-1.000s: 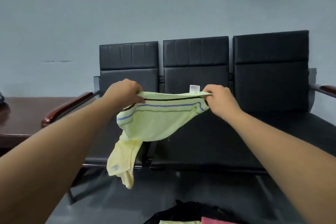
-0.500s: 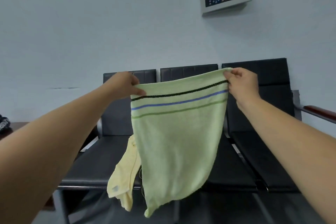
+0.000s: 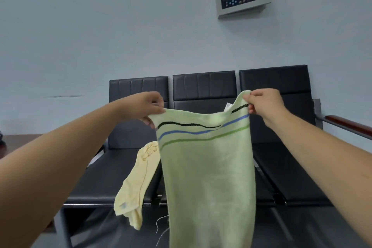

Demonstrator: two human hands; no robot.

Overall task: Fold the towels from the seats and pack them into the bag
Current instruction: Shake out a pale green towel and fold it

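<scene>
Grip: left hand pinches the top left corner of the green towel, thumb and fingers curled on the hem. The right hand pinches the top right corner the same way and sits slightly higher.

Towel: hangs at full length between the hands, in front of the middle of the seats. The striped band is uppermost and the lower end runs out of frame.

Change: half a second ago the top hem ran straight and taut; now it sags in the middle, and a white label shows behind the right corner. A second ago the towel was bunched and held low. Judgement: it is opened out and the slack suggests the hands are about to bring the corners together for the first fold.

Surroundings: a yellow towel lies draped over the front edge of the left seat, not yet folded. The bag is not in view now
</scene>
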